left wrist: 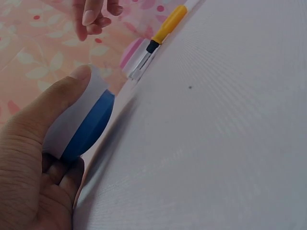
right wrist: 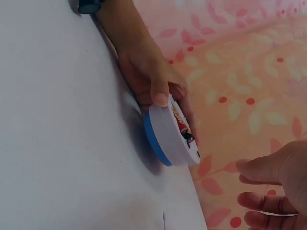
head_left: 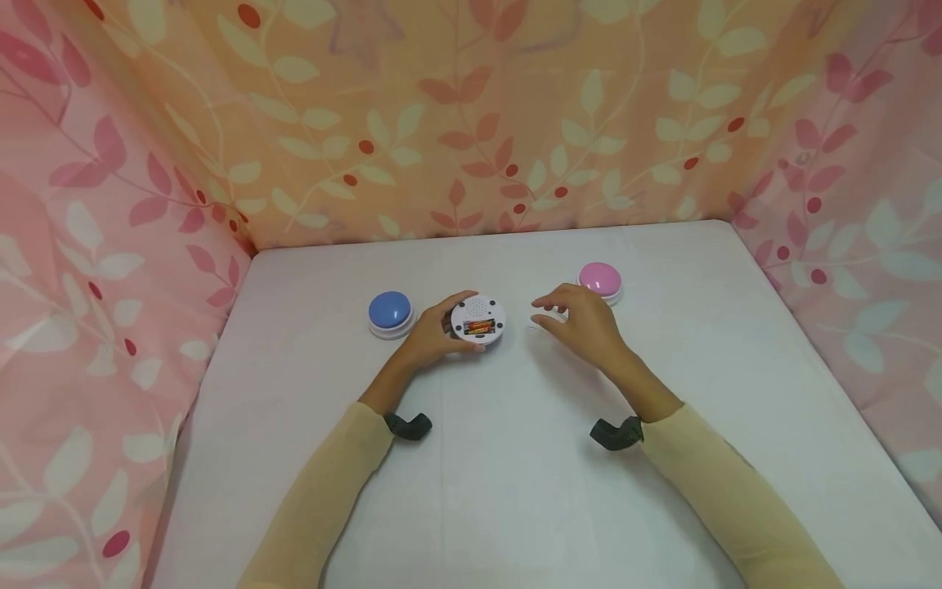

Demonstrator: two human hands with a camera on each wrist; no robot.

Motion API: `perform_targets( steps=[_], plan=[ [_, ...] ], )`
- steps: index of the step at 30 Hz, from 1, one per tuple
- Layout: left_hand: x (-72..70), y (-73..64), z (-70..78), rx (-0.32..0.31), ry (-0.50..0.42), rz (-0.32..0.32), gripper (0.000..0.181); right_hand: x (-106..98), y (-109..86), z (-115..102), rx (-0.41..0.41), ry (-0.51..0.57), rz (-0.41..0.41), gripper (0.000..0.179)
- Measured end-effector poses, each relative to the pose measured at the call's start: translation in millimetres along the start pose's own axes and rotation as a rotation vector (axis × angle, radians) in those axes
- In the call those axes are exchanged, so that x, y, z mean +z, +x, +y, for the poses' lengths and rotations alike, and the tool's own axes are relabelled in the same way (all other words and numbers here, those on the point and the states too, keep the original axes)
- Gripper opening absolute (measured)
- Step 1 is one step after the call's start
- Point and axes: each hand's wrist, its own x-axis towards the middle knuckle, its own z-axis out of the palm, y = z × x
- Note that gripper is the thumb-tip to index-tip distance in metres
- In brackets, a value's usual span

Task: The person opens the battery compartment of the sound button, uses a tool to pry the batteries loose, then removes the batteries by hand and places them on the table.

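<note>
My left hand grips a round push button by its rim, thumb on one side and fingers on the other. Its white underside faces up, with batteries showing in an uncovered compartment; the blue dome points down. To the right, my right hand hovers above the table with its fingers loosely bent and nothing visible between them. A screwdriver with a yellow handle lies on the table; in the head view the right hand mostly covers it. Just beyond that hand sits a pink push button.
Another blue push button stands dome up, left of the left hand. A white cloth covers the table. Leaf-patterned curtains hang at the back and on both sides.
</note>
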Motion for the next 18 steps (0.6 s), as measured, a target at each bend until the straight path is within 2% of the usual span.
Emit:
perform_targets(
  steps=[10, 18],
  plan=[
    [1.6, 0.6, 0.6, -0.010, -0.015, -0.004, 0.097, 12.5, 11.2, -10.8, -0.070, 0.058, -0.036, 0.022],
    [1.1, -0.1, 4.4, -0.014, -0.044, -0.006, 0.098, 28.2, 15.3, -12.1, -0.135, 0.087, -0.030, 0.023]
  ],
)
